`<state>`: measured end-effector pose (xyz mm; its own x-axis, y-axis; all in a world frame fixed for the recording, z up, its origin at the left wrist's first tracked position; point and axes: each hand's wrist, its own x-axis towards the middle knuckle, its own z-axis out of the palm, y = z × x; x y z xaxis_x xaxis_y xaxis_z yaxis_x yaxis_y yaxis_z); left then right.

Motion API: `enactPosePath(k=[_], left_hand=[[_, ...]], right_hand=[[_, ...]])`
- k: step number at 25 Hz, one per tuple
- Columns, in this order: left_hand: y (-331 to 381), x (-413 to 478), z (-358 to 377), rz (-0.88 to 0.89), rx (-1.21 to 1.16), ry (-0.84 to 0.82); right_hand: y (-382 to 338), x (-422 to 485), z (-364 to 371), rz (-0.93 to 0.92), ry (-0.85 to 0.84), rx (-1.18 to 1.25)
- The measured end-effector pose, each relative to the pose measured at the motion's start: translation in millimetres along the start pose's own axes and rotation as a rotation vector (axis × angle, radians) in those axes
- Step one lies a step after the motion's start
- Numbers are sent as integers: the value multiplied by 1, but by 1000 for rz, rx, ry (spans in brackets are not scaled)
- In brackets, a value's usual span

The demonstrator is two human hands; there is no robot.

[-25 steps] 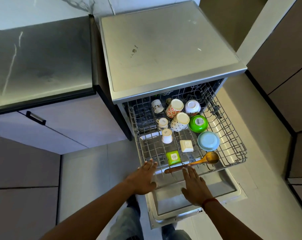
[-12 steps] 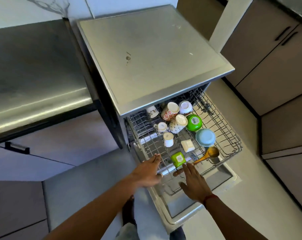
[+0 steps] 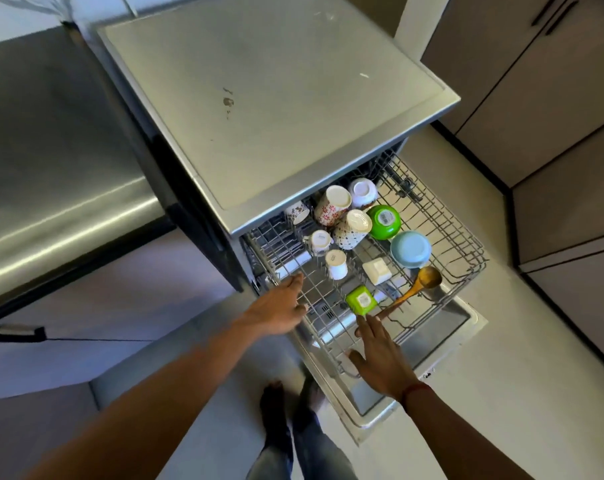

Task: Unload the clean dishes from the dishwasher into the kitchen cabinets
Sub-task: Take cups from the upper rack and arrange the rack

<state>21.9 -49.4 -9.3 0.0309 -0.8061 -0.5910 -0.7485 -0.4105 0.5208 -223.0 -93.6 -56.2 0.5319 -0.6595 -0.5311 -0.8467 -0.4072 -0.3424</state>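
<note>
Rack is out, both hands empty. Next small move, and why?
Probably reach the right hand a little forward and grip the green square cup: it sits upside down at the front of the rack, just past those fingertips, nearest of all the dishes. The left hand is open at the rack's left edge.

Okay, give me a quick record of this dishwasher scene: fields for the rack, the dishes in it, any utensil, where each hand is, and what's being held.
rack: wire rack pulled out over the open door
dishes: green bowl, blue bowl, white bowl, patterned mugs, small white cups, white square dish, green square cup
utensil: wooden spoon, front right
left hand: open, at the rack's left edge
right hand: open, fingers near the green square cup
held: nothing
</note>
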Motion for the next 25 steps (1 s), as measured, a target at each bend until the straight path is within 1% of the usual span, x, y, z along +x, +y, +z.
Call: enactPosePath(k=[6,10,15,19,25], left_hand=[[5,36,-10,-42,-29,-15],[10,63,-18,-81,8,-3],[2,80,-18,-131,-31,21],[-4,96,-25,-140,-49,-3],[-16,136,-44,-121,-53,26]], right_hand=[[11,42,-9,-25,10,54],[15,77,-18,-89,33,80],[15,102,-25,-107,0,37],[8,122,-31,-99,-25,-14],[-7,152,-35,-19,50,-20]])
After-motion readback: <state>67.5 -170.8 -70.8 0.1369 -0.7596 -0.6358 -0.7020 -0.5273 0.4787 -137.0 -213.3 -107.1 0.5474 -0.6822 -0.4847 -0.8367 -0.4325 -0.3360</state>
